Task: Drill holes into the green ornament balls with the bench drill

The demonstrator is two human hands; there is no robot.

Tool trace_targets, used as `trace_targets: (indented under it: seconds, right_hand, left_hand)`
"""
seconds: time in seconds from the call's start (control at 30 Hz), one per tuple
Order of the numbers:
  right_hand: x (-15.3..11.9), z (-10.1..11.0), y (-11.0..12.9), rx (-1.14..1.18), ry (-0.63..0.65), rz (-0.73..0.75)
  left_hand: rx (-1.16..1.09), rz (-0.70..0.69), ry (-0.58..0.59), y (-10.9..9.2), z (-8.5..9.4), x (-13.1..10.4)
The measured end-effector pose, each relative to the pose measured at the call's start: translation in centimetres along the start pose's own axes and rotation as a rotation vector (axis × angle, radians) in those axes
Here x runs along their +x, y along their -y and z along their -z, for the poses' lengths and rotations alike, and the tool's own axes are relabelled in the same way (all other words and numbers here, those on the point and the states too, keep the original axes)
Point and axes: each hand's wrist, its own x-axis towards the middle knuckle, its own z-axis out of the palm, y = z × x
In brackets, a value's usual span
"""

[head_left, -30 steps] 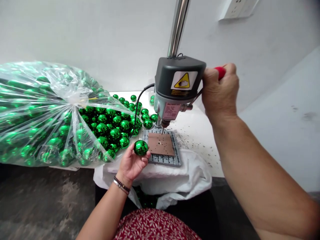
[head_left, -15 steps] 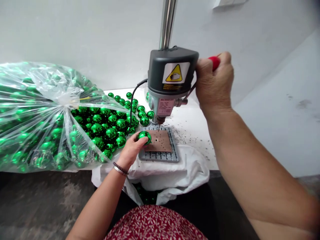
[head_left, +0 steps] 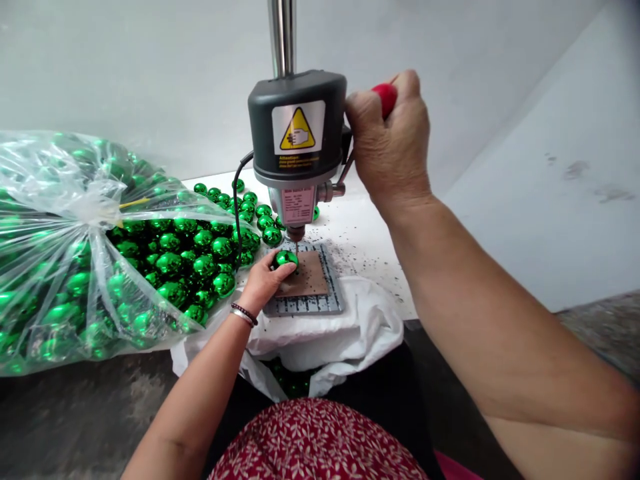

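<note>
My left hand grips a shiny green ball between thumb and fingers. The ball is over the brown board on the slotted base of a small bench drill press. The thin drill bit points down right by the ball; whether it touches I cannot tell. Raised at the drill's right side, my right hand is wrapped round its red-knobbed lever. Part of the lever is hidden by the fingers.
A large clear plastic bag full of green balls lies open at the left, with several loose balls spilling behind the drill. Dark shavings dot the white table. A white sack at the front edge holds more balls.
My left hand has brought the green ball over the board's middle, under the drill bit. My right hand stays on the lever. The whole view has shifted, so the drill appears further left.
</note>
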Motion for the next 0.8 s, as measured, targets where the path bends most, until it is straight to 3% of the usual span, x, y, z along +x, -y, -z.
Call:
trace_targets:
  seconds: [0.17, 0.47, 0.8]
  right_hand:
    - [0.1, 0.0, -0.1, 0.034, 0.009, 0.013]
    - [0.1, -0.1, 0.0, 0.019, 0.005, 0.008]
    - [0.3, 0.4, 0.6, -0.121, 0.030, -0.050]
  left_hand:
    - [0.170, 0.005, 0.014, -0.3, 0.2, 0.3]
    - [0.569, -0.063, 0.011, -2.9, -0.6, -0.5]
    - [0.227, -0.060, 0.012, -1.0, -0.8, -0.3]
